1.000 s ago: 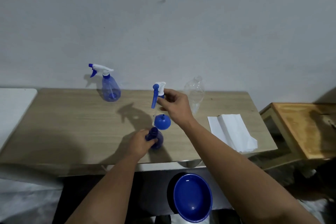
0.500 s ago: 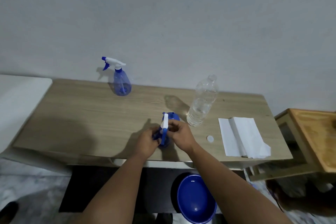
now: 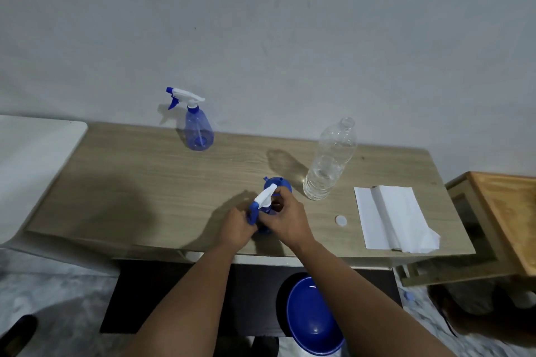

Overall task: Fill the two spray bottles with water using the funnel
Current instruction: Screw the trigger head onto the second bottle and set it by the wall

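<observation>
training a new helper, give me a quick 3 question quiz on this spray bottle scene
1. True or false: the far spray bottle has its trigger head on.
2. Which lies nearest the white cap? A) funnel B) folded paper towel C) blue bowl
3. Fill in: both hands hold the near spray bottle; the right hand is at its ____ head, the left hand at its body.

Key: 1 true; 2 B; 3 trigger

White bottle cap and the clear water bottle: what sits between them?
Nothing: the head view shows bare table between the cap and the water bottle.
</observation>
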Demonstrator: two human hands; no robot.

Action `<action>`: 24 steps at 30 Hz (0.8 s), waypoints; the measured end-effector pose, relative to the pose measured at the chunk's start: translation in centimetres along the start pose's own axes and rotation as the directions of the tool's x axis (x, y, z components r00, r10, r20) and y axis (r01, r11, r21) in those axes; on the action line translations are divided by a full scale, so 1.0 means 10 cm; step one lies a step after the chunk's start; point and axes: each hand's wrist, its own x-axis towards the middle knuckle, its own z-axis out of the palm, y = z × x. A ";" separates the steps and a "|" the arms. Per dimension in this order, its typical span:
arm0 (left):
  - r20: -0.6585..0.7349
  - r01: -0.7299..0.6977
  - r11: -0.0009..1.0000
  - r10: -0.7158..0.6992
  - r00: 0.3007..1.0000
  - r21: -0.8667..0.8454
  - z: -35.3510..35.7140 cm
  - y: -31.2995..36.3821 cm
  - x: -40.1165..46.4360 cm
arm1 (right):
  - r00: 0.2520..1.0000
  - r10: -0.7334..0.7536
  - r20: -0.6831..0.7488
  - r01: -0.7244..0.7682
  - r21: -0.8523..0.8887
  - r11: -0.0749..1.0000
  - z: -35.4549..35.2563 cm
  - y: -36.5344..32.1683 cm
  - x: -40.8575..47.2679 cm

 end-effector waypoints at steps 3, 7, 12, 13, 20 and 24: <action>0.036 -0.076 0.994 0.078 0.996 -0.073 -0.03 0.02 -0.02 | 0.997 -0.068 0.043 0.067 0.039 0.997 -0.04 0.08 -0.05; 0.014 -0.040 0.999 0.040 0.999 0.014 -0.05 0.05 -0.03 | 1.000 -0.007 -0.013 0.008 0.061 0.998 -0.04 0.07 -0.03; 0.042 -0.029 0.998 0.031 0.999 -0.048 -0.06 0.06 -0.02 | 0.998 -0.036 0.054 0.032 0.074 0.997 -0.06 0.02 -0.01; 0.044 -0.044 0.996 0.047 0.998 -0.080 -0.05 0.05 -0.01 | 0.997 -0.041 0.065 0.037 0.062 0.997 -0.07 0.04 0.00; 0.035 0.034 0.999 -0.034 0.999 -0.005 -0.04 -0.03 0.02 | 0.994 -0.007 0.113 -0.003 0.086 0.996 -0.13 -0.01 0.09; 0.031 0.007 1.000 -0.007 0.999 -0.010 -0.05 0.02 0.01 | 0.987 -0.037 0.154 0.023 0.094 0.995 -0.18 0.06 0.11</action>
